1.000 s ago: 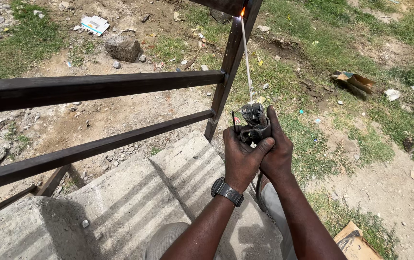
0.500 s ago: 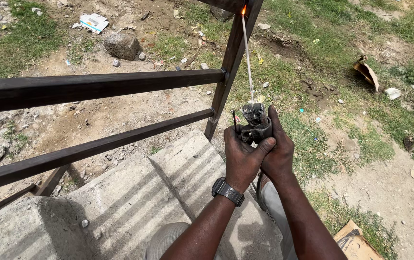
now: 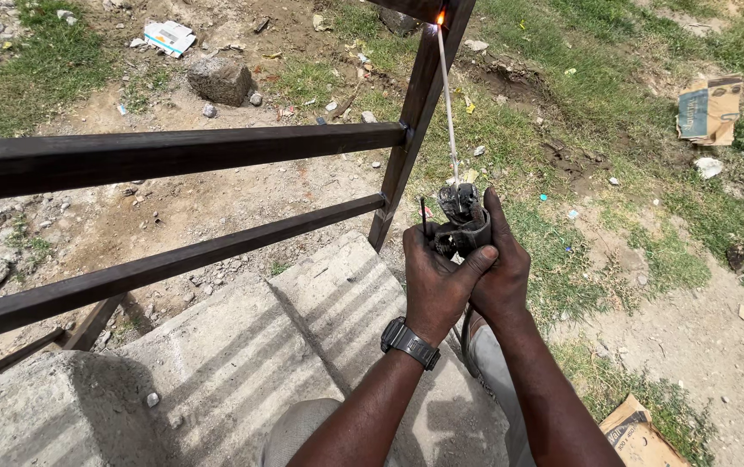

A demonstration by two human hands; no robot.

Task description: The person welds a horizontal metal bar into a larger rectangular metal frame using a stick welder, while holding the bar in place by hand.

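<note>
Currently welding: left hand [image 3: 435, 281] and right hand [image 3: 500, 275] both closed around the electrode holder [image 3: 463, 223]. Welding rod [image 3: 447, 99] runs up to the dark metal railing post [image 3: 419, 104], arc glowing at the tip [image 3: 440, 15]. Judgement: next move needs steady rod feed into the joint.

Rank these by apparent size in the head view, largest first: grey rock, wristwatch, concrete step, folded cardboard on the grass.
1. concrete step
2. grey rock and folded cardboard: look alike, both far away
3. wristwatch, though nearest the camera
</note>
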